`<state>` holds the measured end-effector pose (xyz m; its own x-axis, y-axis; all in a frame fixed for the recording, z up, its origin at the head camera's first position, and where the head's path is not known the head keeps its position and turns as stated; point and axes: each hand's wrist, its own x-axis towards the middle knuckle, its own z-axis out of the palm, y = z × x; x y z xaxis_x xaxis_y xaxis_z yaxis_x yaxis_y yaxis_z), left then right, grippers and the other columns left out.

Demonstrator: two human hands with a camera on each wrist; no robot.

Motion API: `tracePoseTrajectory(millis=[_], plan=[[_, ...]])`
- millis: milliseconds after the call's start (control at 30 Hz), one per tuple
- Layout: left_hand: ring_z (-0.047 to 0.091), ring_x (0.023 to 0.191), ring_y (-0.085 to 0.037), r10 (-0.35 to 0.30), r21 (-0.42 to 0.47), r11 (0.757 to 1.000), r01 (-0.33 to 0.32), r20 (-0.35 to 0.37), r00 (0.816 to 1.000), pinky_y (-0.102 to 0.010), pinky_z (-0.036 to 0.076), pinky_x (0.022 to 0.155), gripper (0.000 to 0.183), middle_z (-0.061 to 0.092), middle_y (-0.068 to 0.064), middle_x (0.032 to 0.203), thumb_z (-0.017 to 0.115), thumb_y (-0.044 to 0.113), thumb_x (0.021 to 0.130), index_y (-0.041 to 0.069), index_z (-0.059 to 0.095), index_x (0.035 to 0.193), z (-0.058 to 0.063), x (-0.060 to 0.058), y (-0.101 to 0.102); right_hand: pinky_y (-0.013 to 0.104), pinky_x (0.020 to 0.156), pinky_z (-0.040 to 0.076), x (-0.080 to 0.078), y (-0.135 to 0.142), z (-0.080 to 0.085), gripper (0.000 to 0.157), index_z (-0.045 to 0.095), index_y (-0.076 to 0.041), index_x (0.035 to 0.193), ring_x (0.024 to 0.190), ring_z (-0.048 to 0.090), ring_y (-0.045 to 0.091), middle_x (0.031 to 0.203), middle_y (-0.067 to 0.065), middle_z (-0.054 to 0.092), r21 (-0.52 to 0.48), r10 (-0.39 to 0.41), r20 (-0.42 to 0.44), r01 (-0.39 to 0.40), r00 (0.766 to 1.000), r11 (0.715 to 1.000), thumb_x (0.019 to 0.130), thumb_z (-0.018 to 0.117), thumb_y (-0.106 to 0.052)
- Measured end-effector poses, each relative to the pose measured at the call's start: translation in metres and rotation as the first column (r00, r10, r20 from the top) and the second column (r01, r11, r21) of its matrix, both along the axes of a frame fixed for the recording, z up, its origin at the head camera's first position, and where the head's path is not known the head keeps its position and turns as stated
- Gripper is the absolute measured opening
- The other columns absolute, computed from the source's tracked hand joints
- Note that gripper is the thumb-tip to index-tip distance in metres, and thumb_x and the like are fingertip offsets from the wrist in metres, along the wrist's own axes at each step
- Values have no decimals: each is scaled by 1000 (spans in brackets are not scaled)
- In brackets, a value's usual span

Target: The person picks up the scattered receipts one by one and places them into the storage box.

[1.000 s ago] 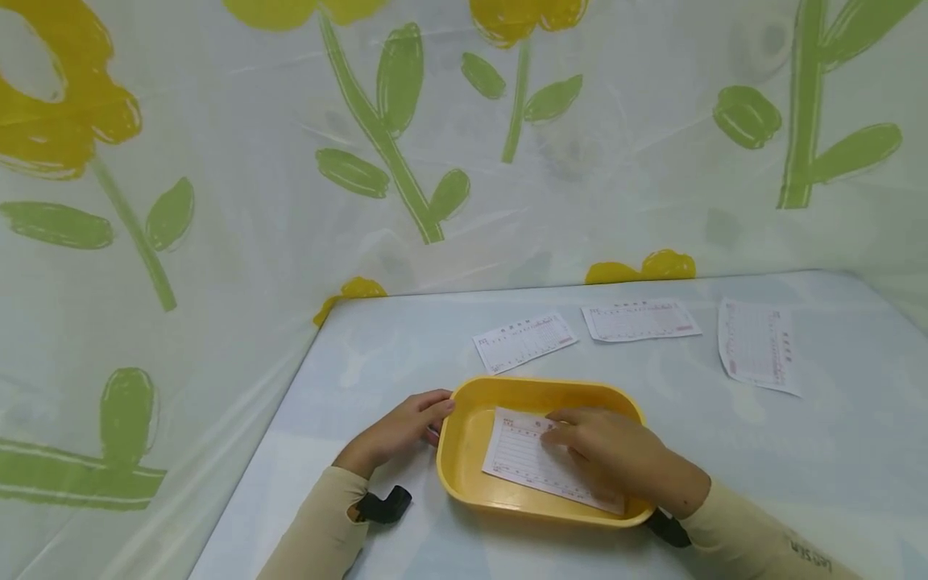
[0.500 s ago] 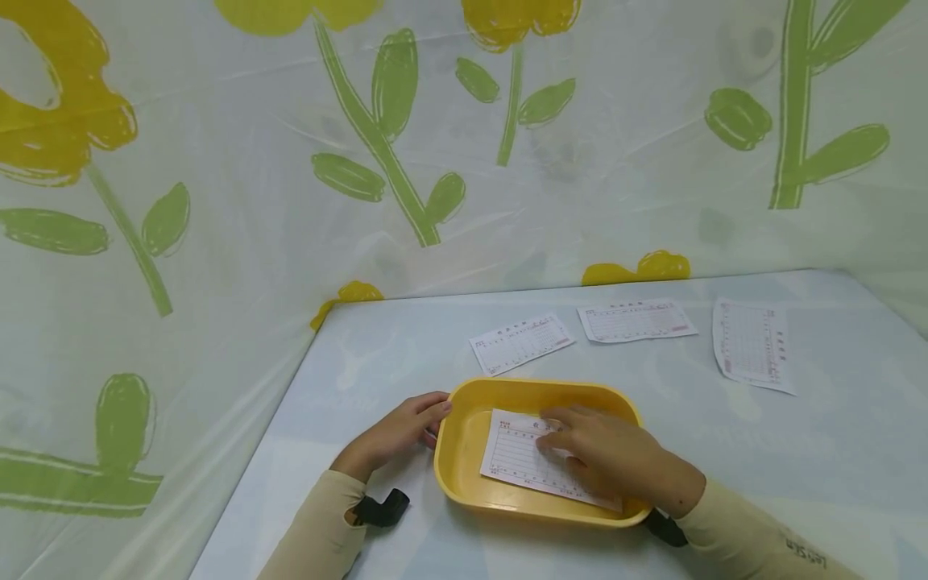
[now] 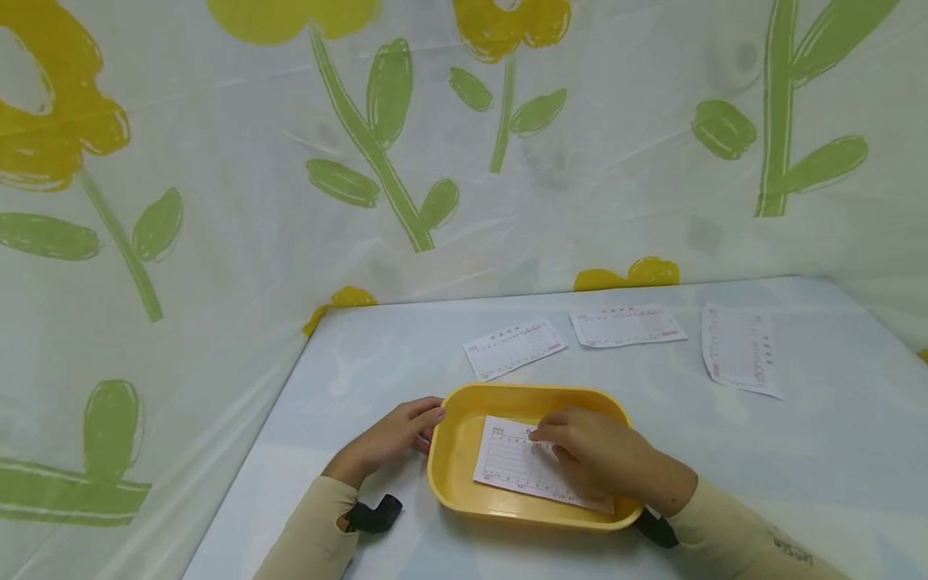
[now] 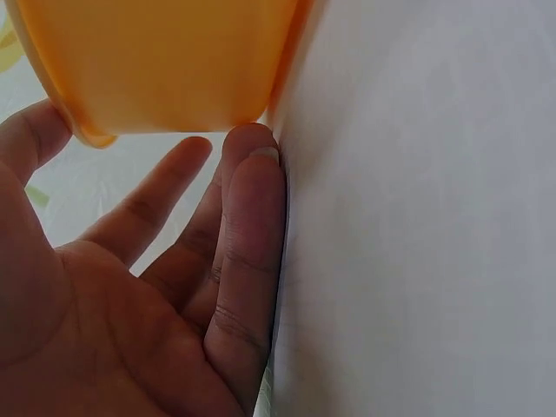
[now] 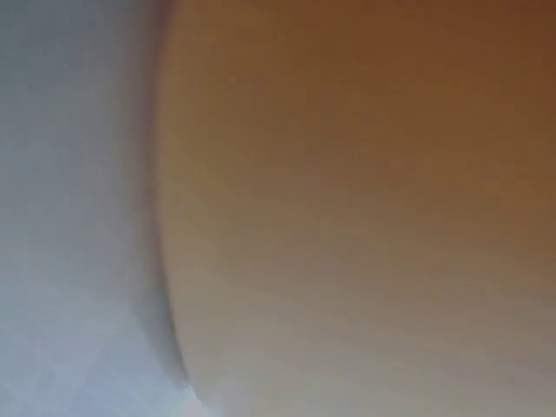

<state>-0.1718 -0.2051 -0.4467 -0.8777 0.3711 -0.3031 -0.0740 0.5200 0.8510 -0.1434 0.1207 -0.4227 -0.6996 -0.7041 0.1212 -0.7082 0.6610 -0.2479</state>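
Observation:
A yellow tray (image 3: 464, 503) stands on the table. A printed paper slip (image 3: 503, 461) with ruled lines lies in it. My left hand (image 3: 391, 435) is at the tray's left end. In the left wrist view, one fingertip touches the rim of the tray (image 4: 165, 61), and the other fingers of the left hand (image 4: 165, 269) extend low along the table. My right hand (image 3: 605, 455) reaches over the tray's right side with its fingertips on the slip. The right fingers are bent, and I cannot tell whether they pinch the paper. Part of the slip is hidden under that hand.
Three similar slips lie farther back: a left slip (image 3: 515, 349), a middle slip (image 3: 627, 325) and a right slip (image 3: 739, 348). Behind the table (image 3: 362, 354) hangs a flower-printed sheet (image 3: 254, 201). The right wrist view is blurred, mostly filled by the tray's wall (image 5: 365, 208).
My right fingertips have shifted slightly toward the left across the slip and drawn closer together. The left hand stays at the tray's end. The whole head view has shifted a little.

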Motion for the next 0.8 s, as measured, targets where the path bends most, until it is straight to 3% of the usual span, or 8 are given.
tracePoseTrajectory(millis=[200,300,533,700,800], plan=[[64,88,-15,-9,-5,1000,9,4,1000,-30,57,82,56,69,-4,105,46,48,103,8,53,142,-3,0,1,32,87,57,-3,6,0,24,75,-16,108,98,66,12,106,-5,69,-136,63,-110,-78,992,988,88,70,-3],[65,88,-16,3,-12,1000,-3,-7,1000,-30,57,81,55,69,-4,104,47,48,103,9,54,141,-2,-1,0,34,88,57,-4,9,7,23,74,-16,107,100,65,13,108,-4,68,-193,48,-149,-76,988,978,87,72,-4],[66,89,-17,-5,-13,1000,5,-3,1000,-30,57,82,56,70,-5,108,47,49,103,9,53,142,0,-2,-5,35,87,59,-8,21,26,27,74,-16,110,104,63,16,110,-2,68,-257,-99,-192,47,976,965,85,76,-6],[65,90,-17,-12,0,1000,12,-6,1000,-31,57,83,55,69,-5,111,47,48,103,11,54,142,-2,-4,-3,44,91,57,-17,37,34,30,72,-14,115,111,62,25,115,4,68,-265,-165,-201,109,966,958,86,76,-6],[65,90,-17,-19,4,1000,19,-5,1000,-31,57,83,54,69,-5,111,47,48,103,11,54,142,-1,-4,-1,49,94,55,-22,49,37,31,71,-12,119,114,61,29,120,9,67,-266,-236,-173,185,956,946,88,75,-9]])
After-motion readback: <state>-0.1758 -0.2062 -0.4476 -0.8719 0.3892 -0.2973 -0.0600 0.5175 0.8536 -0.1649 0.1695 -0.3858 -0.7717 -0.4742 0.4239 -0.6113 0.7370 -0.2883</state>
